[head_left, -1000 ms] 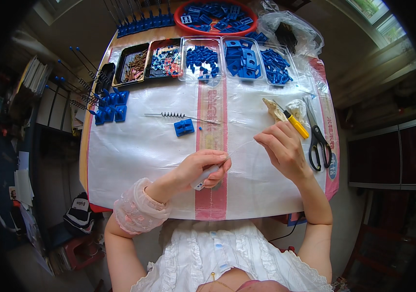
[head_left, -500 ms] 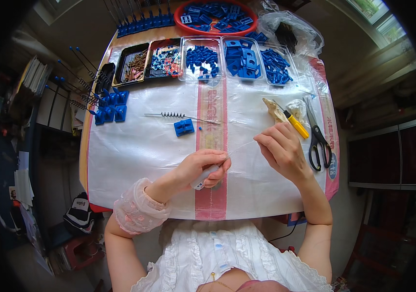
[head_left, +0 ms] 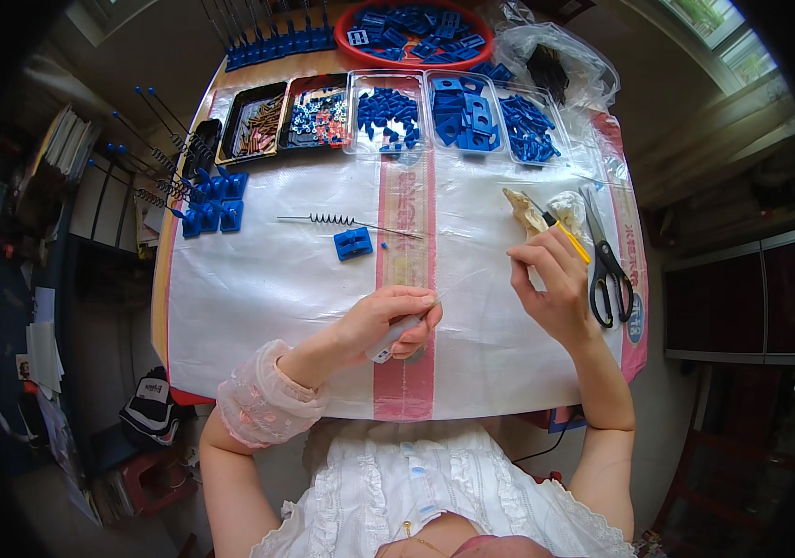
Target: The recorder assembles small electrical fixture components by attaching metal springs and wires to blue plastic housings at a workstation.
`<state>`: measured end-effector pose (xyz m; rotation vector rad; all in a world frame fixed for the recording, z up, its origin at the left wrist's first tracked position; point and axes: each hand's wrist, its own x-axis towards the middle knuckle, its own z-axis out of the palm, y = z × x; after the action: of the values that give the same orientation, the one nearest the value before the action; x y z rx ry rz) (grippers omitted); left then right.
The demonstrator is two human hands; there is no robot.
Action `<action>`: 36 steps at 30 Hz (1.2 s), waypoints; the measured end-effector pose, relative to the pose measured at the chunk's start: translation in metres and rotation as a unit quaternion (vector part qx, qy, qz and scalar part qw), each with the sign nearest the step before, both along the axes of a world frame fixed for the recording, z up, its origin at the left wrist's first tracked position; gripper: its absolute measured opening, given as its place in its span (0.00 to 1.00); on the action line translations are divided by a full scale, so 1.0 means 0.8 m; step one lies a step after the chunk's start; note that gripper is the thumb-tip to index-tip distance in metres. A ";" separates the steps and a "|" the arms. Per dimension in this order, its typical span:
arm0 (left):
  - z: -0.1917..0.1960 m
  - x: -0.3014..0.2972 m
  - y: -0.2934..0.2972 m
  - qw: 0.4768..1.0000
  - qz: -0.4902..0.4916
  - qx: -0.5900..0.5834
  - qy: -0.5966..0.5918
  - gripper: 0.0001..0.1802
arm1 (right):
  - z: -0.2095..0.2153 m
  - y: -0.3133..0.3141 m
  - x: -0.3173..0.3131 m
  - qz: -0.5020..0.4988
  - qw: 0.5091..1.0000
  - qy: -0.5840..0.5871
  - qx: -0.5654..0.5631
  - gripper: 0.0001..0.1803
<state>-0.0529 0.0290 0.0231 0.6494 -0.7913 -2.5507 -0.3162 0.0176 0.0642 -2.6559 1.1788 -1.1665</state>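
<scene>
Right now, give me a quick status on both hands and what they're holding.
Left hand closed around a small grey tool. Right hand raised, fingertips pinched together, anything between them too small to tell. Scissors lie just right of it; blue clip lies apart.

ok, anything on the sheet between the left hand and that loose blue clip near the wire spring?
Nothing visible. Bare white sheet lies between the left hand, which holds a small grey tool, and the blue clip. The wire spring lies beyond the clip.

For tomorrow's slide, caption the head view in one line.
Left hand grips a small grey tool while the right hand pinches something fine, above a white sheet beside scissors.
</scene>
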 end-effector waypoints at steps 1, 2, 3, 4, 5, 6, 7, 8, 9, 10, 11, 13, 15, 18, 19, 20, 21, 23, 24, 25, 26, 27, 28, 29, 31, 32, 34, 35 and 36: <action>0.000 0.001 0.000 1.000 0.007 0.005 -0.002 0.17 | 0.002 -0.002 -0.002 -0.009 1.000 -0.015 0.006 0.13; 0.002 0.001 0.000 1.000 0.009 0.005 -0.003 0.17 | 0.003 -0.002 -0.002 -0.010 1.000 -0.017 0.010 0.13; 0.003 -0.001 -0.001 1.000 0.012 0.005 -0.004 0.17 | 0.004 -0.002 -0.001 -0.011 1.000 -0.018 0.015 0.12; 0.004 -0.002 -0.001 1.000 0.013 0.006 -0.004 0.17 | 0.004 -0.002 -0.001 -0.013 1.000 -0.018 0.019 0.12; 0.003 -0.001 -0.001 1.000 0.015 0.006 -0.002 0.17 | 0.004 -0.002 -0.001 -0.015 0.999 -0.021 0.026 0.11; 0.002 0.000 -0.001 1.000 0.017 0.007 0.001 0.17 | 0.004 -0.004 0.000 -0.016 0.999 -0.023 0.033 0.11; 0.002 0.001 -0.001 1.000 0.019 0.007 0.003 0.17 | 0.003 -0.005 0.000 -0.018 0.999 -0.026 0.039 0.10; 0.002 0.001 -0.001 1.000 0.020 0.006 0.004 0.17 | 0.001 -0.005 -0.001 -0.032 0.997 -0.033 0.054 0.09; 0.002 0.001 -0.002 1.000 0.021 0.006 0.004 0.17 | -0.001 -0.005 -0.002 -0.046 0.996 -0.039 0.069 0.08; 0.002 0.001 -0.002 1.000 0.022 0.006 0.005 0.17 | -0.002 -0.005 -0.003 -0.061 0.993 -0.046 0.085 0.08; 0.003 0.001 -0.002 1.000 0.023 0.004 0.001 0.17 | -0.001 -0.005 -0.005 -0.061 0.994 -0.029 0.085 0.07; 0.003 0.001 -0.002 1.000 0.025 0.000 -0.005 0.16 | 0.001 -0.004 -0.008 -0.061 0.995 0.004 0.084 0.06; 0.003 0.002 -0.003 1.000 0.025 0.000 0.002 0.16 | -0.001 -0.004 -0.009 -0.059 0.994 -0.003 0.094 0.07; 0.000 0.001 -0.001 0.998 0.039 -0.042 -0.024 0.16 | -0.002 -0.004 -0.002 -0.010 0.995 -0.021 0.093 0.09; -0.001 -0.001 0.000 0.996 0.043 -0.063 -0.038 0.16 | -0.002 -0.003 0.001 0.011 0.996 -0.027 0.089 0.10; -0.002 -0.002 0.001 0.994 0.045 -0.089 -0.044 0.17 | -0.003 -0.002 0.004 0.015 0.996 -0.024 0.084 0.10; -0.002 -0.004 0.001 0.991 0.047 -0.115 -0.051 0.17 | -0.003 -0.002 0.006 0.019 0.996 -0.022 0.079 0.11; -0.003 -0.005 0.004 0.984 0.050 -0.157 -0.061 0.17 | -0.004 -0.001 0.009 0.025 0.997 -0.014 0.066 0.12; -0.006 -0.006 0.005 0.981 0.051 -0.174 -0.065 0.17 | -0.003 -0.001 0.010 0.026 0.998 -0.009 0.059 0.12; -0.008 -0.006 0.005 0.978 0.052 -0.190 -0.068 0.18 | -0.003 -0.001 0.011 0.026 0.998 -0.004 0.052 0.12; -0.008 -0.007 0.006 0.976 0.053 -0.197 -0.070 0.18 | -0.004 -0.001 0.010 0.025 0.998 -0.003 0.053 0.12; -0.008 -0.007 0.006 0.975 0.054 -0.203 -0.072 0.18 | -0.005 -0.001 0.010 0.025 0.998 -0.001 0.054 0.12; -0.007 -0.008 0.007 0.973 0.056 -0.210 -0.074 0.18 | -0.005 -0.001 0.010 0.025 0.998 0.000 0.054 0.12; -0.009 -0.008 0.007 0.972 0.059 -0.214 -0.077 0.18 | -0.005 -0.001 0.009 0.025 0.998 0.001 0.055 0.12; -0.012 -0.009 0.008 0.969 0.065 -0.222 -0.082 0.18 | -0.005 -0.001 0.009 0.026 0.998 0.003 0.056 0.12; -0.013 -0.009 0.008 0.968 0.067 -0.224 -0.086 0.18 | -0.005 -0.001 0.009 0.026 0.998 0.003 0.057 0.12; -0.014 -0.010 0.009 0.967 0.070 -0.227 -0.094 0.18 | -0.005 -0.001 0.009 0.025 0.998 0.004 0.060 0.13; -0.013 -0.010 0.009 0.967 0.072 -0.228 -0.094 0.18 | -0.005 -0.001 0.009 0.025 0.998 0.004 0.062 0.12; -0.013 -0.010 0.009 0.966 0.073 -0.229 -0.093 0.18 | -0.005 -0.001 0.009 0.025 0.998 0.003 0.064 0.12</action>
<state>-0.0607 0.0364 0.0127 0.7618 -1.2921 -2.0874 -0.3089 0.0171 0.0601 -2.5793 1.1385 -1.0391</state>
